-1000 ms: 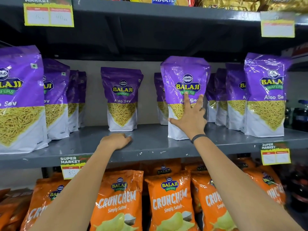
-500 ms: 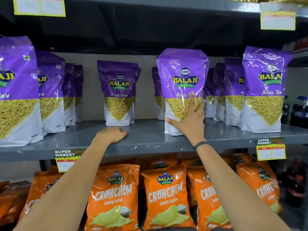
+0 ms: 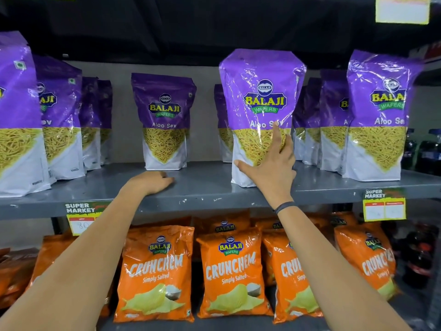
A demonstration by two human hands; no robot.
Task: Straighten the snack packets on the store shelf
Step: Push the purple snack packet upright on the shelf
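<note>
A purple Aloo Sev packet [image 3: 260,91] stands upright near the front of the grey shelf [image 3: 205,187], ahead of the rows behind it. My right hand [image 3: 269,168] lies against its lower front. The thumb is at the packet's bottom left, the fingers curve round its right edge, and the index finger points up to the lettering. My left hand [image 3: 150,183] rests knuckles-up on the shelf edge with fingers curled and nothing in it. Just behind it a second purple packet [image 3: 164,120] stands alone, further back.
More purple packets stand in rows at the left [image 3: 16,115] and right [image 3: 379,115]. Orange Crunchem packets [image 3: 157,271] fill the shelf below. Yellow price tags [image 3: 384,206] hang from the shelf edge. Dark bottles [image 3: 420,259] stand at the far right.
My right hand has slid up the packet's front, the index finger now reaching the lettering. The view has come closer to the shelf. My left hand stays on the shelf edge.
</note>
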